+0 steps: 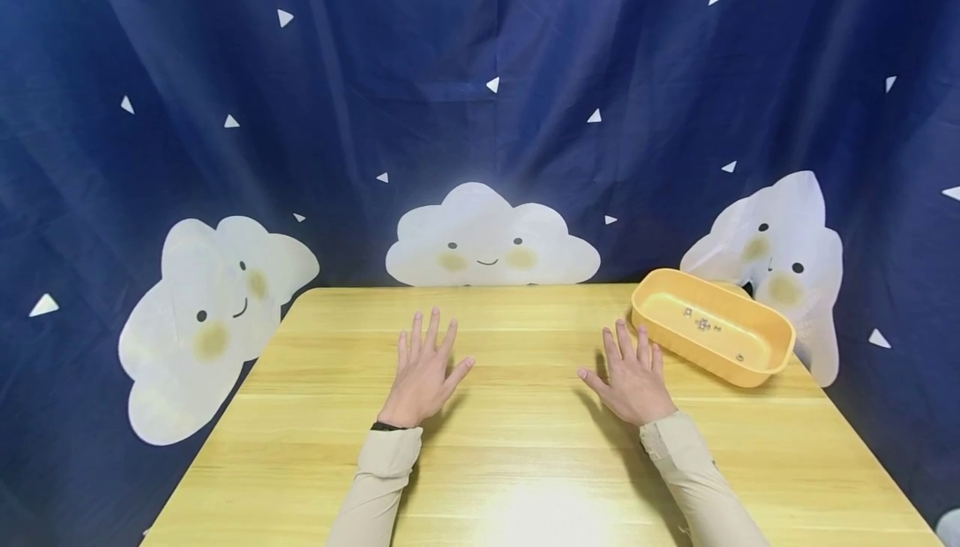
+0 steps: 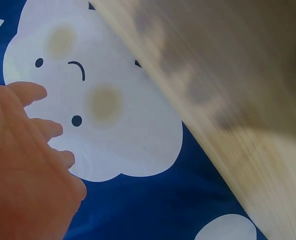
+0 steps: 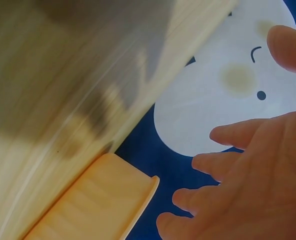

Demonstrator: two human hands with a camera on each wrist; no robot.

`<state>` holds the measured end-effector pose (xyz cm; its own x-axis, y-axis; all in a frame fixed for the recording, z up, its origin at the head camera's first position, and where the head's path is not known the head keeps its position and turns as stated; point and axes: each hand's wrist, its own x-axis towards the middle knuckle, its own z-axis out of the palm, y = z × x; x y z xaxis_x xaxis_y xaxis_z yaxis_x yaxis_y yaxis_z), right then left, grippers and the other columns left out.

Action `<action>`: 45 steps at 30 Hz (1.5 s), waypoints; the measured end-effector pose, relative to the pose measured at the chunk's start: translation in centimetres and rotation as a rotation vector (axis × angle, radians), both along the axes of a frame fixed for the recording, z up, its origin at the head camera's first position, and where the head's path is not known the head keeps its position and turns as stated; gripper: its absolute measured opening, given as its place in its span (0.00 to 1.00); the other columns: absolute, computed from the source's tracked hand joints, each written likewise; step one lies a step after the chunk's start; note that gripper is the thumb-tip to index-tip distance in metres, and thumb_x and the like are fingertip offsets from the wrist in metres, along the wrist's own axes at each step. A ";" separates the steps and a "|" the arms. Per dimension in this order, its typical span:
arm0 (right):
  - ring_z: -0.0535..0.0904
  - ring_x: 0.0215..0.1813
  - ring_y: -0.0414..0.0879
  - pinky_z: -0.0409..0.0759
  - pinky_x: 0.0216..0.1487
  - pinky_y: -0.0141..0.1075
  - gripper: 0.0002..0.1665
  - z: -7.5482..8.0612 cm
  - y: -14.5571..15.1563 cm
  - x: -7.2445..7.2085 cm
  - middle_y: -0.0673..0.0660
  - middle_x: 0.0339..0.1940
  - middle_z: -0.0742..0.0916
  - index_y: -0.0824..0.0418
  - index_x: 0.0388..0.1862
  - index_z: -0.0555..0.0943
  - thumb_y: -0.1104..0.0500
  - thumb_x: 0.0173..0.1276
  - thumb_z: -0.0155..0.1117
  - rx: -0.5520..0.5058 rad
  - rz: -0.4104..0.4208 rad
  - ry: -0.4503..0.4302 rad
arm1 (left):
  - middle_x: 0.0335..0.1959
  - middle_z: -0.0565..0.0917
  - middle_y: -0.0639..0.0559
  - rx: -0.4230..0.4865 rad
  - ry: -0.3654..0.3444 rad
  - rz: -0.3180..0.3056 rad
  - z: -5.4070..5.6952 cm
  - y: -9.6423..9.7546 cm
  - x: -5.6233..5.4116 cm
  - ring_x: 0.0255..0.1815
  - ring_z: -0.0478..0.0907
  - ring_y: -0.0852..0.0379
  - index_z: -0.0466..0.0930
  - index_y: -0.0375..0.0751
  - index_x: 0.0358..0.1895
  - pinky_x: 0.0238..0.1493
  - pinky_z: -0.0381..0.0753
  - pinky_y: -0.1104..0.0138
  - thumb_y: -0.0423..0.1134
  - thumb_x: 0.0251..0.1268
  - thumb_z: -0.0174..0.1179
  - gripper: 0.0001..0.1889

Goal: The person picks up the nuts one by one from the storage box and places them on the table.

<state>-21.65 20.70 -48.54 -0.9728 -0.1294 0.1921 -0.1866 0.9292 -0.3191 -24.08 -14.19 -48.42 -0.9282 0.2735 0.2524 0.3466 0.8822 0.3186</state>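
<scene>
My left hand is held palm down over the middle of the wooden table, fingers spread and straight, with nothing in it. To its right, my right hand has its fingers spread the same way and is bare of any object. Nearest to the right hand is a yellow-orange oblong tub with rounded ends; its near side overlaps the fingertips in the head view. On the tub's floor lie several small shiny metallic pieces, too small to make out. The right wrist view shows the tub's ribbed outer wall.
Behind the table hangs a dark blue curtain printed with white triangles and smiling clouds. The tub stands at the table's far right corner, close to the edge. A bright glare lies on the near part of the tabletop.
</scene>
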 end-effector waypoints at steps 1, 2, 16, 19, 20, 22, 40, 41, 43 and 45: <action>0.43 0.83 0.80 0.45 0.77 0.76 0.50 0.0 0.0 0.0 0.75 0.84 0.55 0.71 0.81 0.57 0.39 0.76 0.59 0.000 0.000 0.000 | 0.87 0.44 0.38 -0.003 -0.006 -0.001 0.0 0.1 0.0 0.87 0.34 0.32 0.55 0.45 0.83 0.81 0.37 0.32 0.64 0.79 0.46 0.39; 0.43 0.83 0.80 0.45 0.77 0.76 0.50 0.0 0.1 0.1 0.75 0.84 0.56 0.71 0.81 0.58 0.39 0.76 0.59 0.000 0.000 0.000 | 0.87 0.44 0.38 -0.005 -0.007 -0.001 0.0 0.1 0.1 0.87 0.34 0.32 0.55 0.46 0.83 0.81 0.37 0.32 0.64 0.79 0.46 0.39; 0.45 0.82 0.80 0.47 0.78 0.74 0.50 1.1 0.5 0.0 0.75 0.83 0.57 0.71 0.81 0.58 0.38 0.76 0.58 0.016 -0.015 0.010 | 0.86 0.46 0.35 -0.002 0.012 -0.047 0.1 1.3 0.0 0.87 0.37 0.31 0.59 0.42 0.81 0.81 0.40 0.32 0.62 0.80 0.47 0.37; 0.44 0.82 0.80 0.47 0.78 0.74 0.51 1.5 0.8 -0.2 0.76 0.83 0.55 0.72 0.81 0.56 0.37 0.77 0.56 -0.002 -0.014 -0.007 | 0.86 0.47 0.34 0.030 -0.004 -0.073 -0.1 1.5 -0.1 0.87 0.36 0.32 0.60 0.40 0.81 0.81 0.41 0.32 0.61 0.81 0.45 0.37; 0.43 0.83 0.79 0.46 0.78 0.74 0.51 1.6 1.0 -0.3 0.76 0.84 0.54 0.72 0.81 0.55 0.38 0.78 0.55 -0.005 -0.016 -0.016 | 0.85 0.47 0.33 0.047 -0.012 -0.086 -0.1 1.6 -0.2 0.87 0.36 0.32 0.60 0.40 0.80 0.81 0.41 0.31 0.60 0.81 0.45 0.36; 0.42 0.83 0.80 0.46 0.78 0.74 0.51 1.8 1.5 -0.3 0.76 0.84 0.53 0.73 0.82 0.53 0.39 0.78 0.55 -0.018 -0.017 -0.033 | 0.85 0.47 0.33 0.078 -0.033 -0.112 -0.3 1.9 -0.3 0.87 0.36 0.32 0.60 0.39 0.80 0.81 0.41 0.31 0.60 0.82 0.44 0.36; 0.41 0.78 0.87 0.47 0.74 0.77 0.50 2.4 7.2 0.4 0.85 0.79 0.53 0.78 0.79 0.53 0.41 0.78 0.56 -0.093 -0.091 -0.065 | 0.86 0.51 0.43 0.331 -0.378 -0.310 -1.2 7.3 -1.8 0.87 0.48 0.43 0.55 0.44 0.83 0.83 0.54 0.44 0.63 0.82 0.40 0.37; 0.41 0.78 0.87 0.47 0.74 0.77 0.50 2.4 7.5 0.4 0.86 0.78 0.54 0.79 0.78 0.54 0.41 0.79 0.56 -0.092 -0.100 -0.060 | 0.86 0.51 0.43 0.333 -0.388 -0.317 -1.3 7.7 -1.9 0.87 0.49 0.43 0.55 0.44 0.83 0.83 0.54 0.44 0.64 0.82 0.39 0.37; 0.44 0.77 0.88 0.50 0.72 0.78 0.50 2.5 8.2 0.4 0.86 0.78 0.55 0.80 0.77 0.55 0.41 0.79 0.56 -0.085 -0.116 -0.044 | 0.86 0.52 0.42 0.320 -0.394 -0.330 -1.3 8.5 -2.2 0.86 0.50 0.43 0.55 0.44 0.82 0.83 0.55 0.44 0.64 0.82 0.38 0.38; 0.44 0.76 0.88 0.50 0.72 0.78 0.51 2.6 8.9 0.4 0.87 0.77 0.56 0.80 0.77 0.55 0.40 0.79 0.55 -0.088 -0.134 -0.038 | 0.85 0.55 0.40 0.307 -0.386 -0.347 -1.2 9.3 -2.5 0.86 0.52 0.43 0.56 0.42 0.82 0.84 0.55 0.45 0.63 0.82 0.38 0.37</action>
<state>-21.28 29.64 -45.95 -0.9870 0.0174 0.1599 -0.0495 0.9130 -0.4050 -26.53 -4.84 -49.62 -0.8380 0.5449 0.0304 0.4063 0.5858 0.7013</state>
